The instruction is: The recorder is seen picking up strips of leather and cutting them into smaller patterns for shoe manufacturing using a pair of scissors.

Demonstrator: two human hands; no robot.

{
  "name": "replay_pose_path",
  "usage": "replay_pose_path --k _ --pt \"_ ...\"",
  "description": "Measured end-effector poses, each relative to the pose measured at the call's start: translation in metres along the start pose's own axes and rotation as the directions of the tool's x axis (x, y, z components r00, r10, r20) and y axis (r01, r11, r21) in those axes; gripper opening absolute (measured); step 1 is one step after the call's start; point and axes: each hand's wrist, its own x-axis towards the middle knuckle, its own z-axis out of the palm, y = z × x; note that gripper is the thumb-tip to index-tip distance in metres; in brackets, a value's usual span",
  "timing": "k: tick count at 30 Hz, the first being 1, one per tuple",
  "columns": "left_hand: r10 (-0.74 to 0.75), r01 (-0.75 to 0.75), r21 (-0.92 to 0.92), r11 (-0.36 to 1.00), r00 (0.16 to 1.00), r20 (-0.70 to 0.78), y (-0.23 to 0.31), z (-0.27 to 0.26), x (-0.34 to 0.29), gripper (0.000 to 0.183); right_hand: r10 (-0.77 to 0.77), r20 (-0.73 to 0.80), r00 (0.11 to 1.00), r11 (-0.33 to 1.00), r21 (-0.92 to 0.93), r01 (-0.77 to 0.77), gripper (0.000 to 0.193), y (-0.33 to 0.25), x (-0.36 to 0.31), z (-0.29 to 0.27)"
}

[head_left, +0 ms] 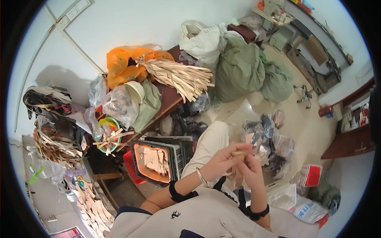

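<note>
My left hand (223, 162) and my right hand (251, 166) meet in front of my body, above my lap. The fingers of both are closed in a pinch around a tan strip (237, 178), which looks like leather or similar sheet material. Part of it hangs below the fingers, and its top end is mostly hidden by them. To the left of my knee stands a grey plastic crate (179, 160) with an orange-lined opening. Inside lie several flat beige cut pieces (156, 160).
A large bundle of beige strips (178, 75) lies on a dark red table (168, 95), beside an orange bag (124, 65). Green sacks (240, 73) stand beyond my knee. Clear plastic bags (283, 146) lie on the floor at right. More cut pieces (93, 206) are at lower left.
</note>
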Motion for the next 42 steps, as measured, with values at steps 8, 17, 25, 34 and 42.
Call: replay_pose_path --k 8,17,25,34,42 --pt "-0.001 0.024 -0.035 0.999 0.837 0.547 0.049 -0.116 0.144 0.051 0.347 0.516 0.783 0.933 -0.109 -0.342 0.039 -0.015 0.170 -0.076" --pt "-0.024 0.045 -0.079 0.996 0.969 0.246 0.116 -0.286 0.254 0.056 0.533 0.627 0.567 0.756 -0.053 -0.652 0.025 -0.081 0.445 -0.046" --pt "0.416 0.179 0.538 0.824 0.453 -0.789 0.131 -0.454 0.224 0.029 0.522 0.638 0.566 0.813 -0.171 -0.557 0.027 -0.147 0.624 0.026" --pt "0.696 0.686 0.509 0.519 0.006 -0.718 0.099 -0.613 0.184 0.014 0.579 0.629 0.519 0.808 -0.357 -0.468 0.028 -0.104 0.693 0.090" --pt "0.757 0.841 0.461 0.282 0.100 -0.645 0.046 -0.716 0.217 0.015 0.822 0.345 0.454 0.570 -0.468 -0.676 0.018 -0.019 0.706 0.025"
